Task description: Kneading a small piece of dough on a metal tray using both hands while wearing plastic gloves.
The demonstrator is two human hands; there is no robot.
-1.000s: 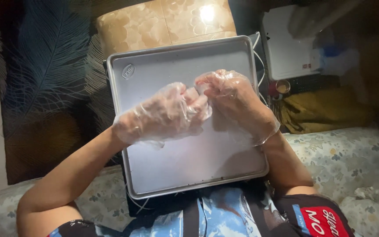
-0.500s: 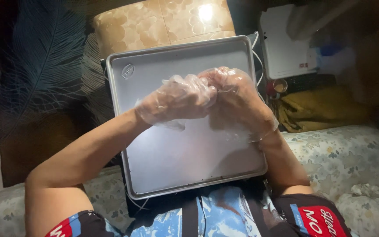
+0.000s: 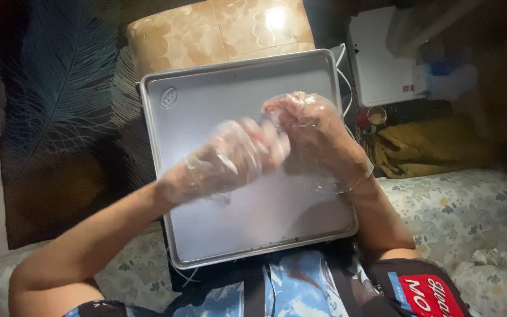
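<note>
A grey metal baking tray (image 3: 206, 111) lies on my lap, bare of food. Both my hands hover above its middle, each inside a thin clear plastic glove. My left hand (image 3: 230, 161) is blurred, its fingers curled toward the right hand. My right hand (image 3: 312, 132) is closed into a loose fist, knuckles up. The fingertips of the two hands meet near the tray's centre. Whether anything small is pinched between them is hidden by the gloves and the blur.
A beige patterned cushion (image 3: 206, 35) sits beyond the tray. A white box-shaped appliance (image 3: 382, 58) with a cable stands at the upper right, a yellow-brown cloth (image 3: 429, 149) below it. A floral sofa cover (image 3: 465, 211) spreads to my right. A dark feather-patterned fabric (image 3: 54, 100) lies on the left.
My left hand has moved right and up against the right hand, and is now in quick motion. The right hand stays near the tray's middle.
</note>
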